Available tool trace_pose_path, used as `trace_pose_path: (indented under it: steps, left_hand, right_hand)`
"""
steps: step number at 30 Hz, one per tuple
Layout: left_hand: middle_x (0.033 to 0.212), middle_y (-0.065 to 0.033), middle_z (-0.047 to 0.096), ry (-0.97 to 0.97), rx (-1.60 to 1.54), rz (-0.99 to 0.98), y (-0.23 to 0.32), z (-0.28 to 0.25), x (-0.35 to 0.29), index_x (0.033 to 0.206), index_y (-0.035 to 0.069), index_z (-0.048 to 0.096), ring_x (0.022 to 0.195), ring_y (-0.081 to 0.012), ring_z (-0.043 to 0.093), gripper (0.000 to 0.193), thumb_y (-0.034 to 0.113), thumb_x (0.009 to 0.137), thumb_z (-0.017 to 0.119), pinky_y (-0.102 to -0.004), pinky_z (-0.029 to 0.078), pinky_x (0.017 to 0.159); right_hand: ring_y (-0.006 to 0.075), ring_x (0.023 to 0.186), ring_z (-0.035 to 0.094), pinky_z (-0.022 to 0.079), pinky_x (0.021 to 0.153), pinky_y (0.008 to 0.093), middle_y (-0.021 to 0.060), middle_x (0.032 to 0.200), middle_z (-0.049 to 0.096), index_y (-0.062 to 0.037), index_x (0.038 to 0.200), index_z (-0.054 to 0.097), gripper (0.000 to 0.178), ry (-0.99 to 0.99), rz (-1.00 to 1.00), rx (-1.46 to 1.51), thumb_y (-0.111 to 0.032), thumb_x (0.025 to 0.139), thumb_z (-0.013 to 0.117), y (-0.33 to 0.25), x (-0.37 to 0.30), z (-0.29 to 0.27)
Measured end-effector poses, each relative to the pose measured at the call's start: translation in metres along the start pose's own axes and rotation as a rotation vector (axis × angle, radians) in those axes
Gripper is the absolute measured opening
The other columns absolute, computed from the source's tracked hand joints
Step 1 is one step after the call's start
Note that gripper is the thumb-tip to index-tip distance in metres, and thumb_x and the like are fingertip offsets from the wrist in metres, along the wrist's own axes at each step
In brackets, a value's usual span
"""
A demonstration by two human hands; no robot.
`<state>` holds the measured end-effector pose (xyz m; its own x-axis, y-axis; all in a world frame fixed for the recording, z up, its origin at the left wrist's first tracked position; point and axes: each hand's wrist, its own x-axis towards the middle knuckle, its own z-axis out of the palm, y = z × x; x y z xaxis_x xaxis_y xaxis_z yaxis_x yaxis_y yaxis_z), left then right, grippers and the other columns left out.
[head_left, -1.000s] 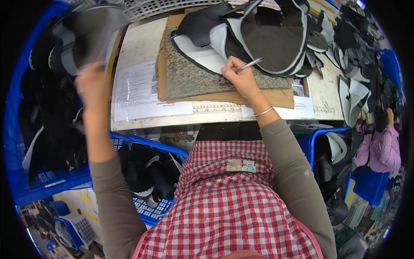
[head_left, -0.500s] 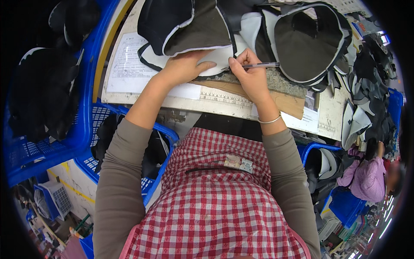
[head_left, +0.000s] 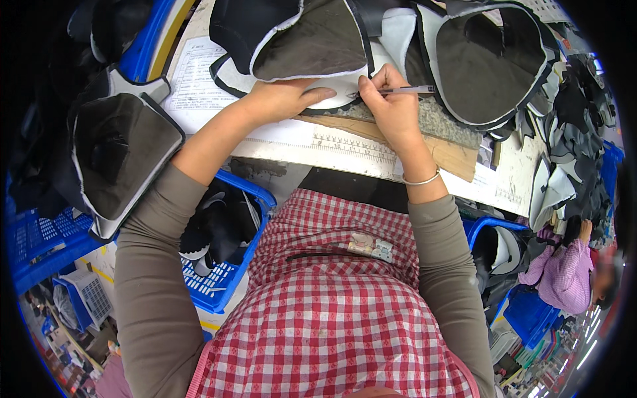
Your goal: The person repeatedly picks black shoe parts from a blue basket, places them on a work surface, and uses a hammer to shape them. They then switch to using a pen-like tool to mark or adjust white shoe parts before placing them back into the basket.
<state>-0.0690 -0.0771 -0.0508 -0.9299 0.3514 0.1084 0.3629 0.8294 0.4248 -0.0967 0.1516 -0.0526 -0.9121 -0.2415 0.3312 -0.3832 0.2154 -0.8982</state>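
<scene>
Left hand [head_left: 282, 99] flat, palm down, fingers spread and released, pressing on a white foam-backed fabric piece with dark edge binding [head_left: 332, 93]. Piece lying on a grey speckled felt pad [head_left: 434, 119], itself on a brown cardboard sheet [head_left: 458, 156], all on the pale work surface [head_left: 285, 142].

Right hand [head_left: 391, 106] just right of the white piece, fingers clenched around a slim silver pen [head_left: 398, 90]. Pen held near level, tip pointing left and meeting the white piece's edge, close to the left fingertips. Thin silver bangle [head_left: 421, 179] on right wrist.

Overlapping the white piece on its far side: a grey-faced curved fabric panel with white border [head_left: 312, 43], partly under a black panel. Right of the white piece: large dark shield-shaped panel with white-and-black rim [head_left: 491, 60], resting on other cut pieces. Beyond that, far right, a heap of mixed black, grey and white offcuts [head_left: 570, 132].

Left of the white piece: printed paper sheet [head_left: 192, 79] on the surface; printed ruler scale [head_left: 352, 146] along the surface's near edge. Further left, another dark panel with white rim [head_left: 119, 159] tilted over a blue plastic crate [head_left: 40, 245]. Below the white piece, under the surface edge, second blue crate [head_left: 225, 285] holding black-and-white pieces.

Another person in a pink garment [head_left: 564, 278] well apart, lower right of the white piece.
</scene>
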Motion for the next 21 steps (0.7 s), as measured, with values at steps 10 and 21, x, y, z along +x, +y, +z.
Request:
trace_pose_path:
  steps: [10,21]
  left_hand:
    - [0.13,-0.0193,0.067,0.043,-0.03,0.028,0.002,-0.004,-0.004,0.131,0.007,0.068,0.121,-0.0367,0.062,0.051,0.048,0.101,0.06,-0.0419,0.047,0.103]
    - [0.142,-0.013,0.055,0.68,0.561,0.103,0.017,-0.043,-0.201,0.122,0.018,0.078,0.132,-0.0342,0.049,0.048,-0.005,0.081,0.07,-0.0459,0.042,0.109]
  right_hand:
    - [0.0027,0.061,0.044,0.035,0.052,0.0221,-0.0045,0.07,0.057,-0.0051,0.086,0.061,0.022,0.031,0.109,0.267,-0.019,0.099,0.071,-0.009,0.001,-0.01]
    - [0.0388,0.111,0.067,0.052,0.096,0.0451,0.0254,0.121,0.067,0.0023,0.127,0.055,0.071,0.146,-0.11,-0.371,-0.051,0.087,0.08,-0.006,0.059,0.031]
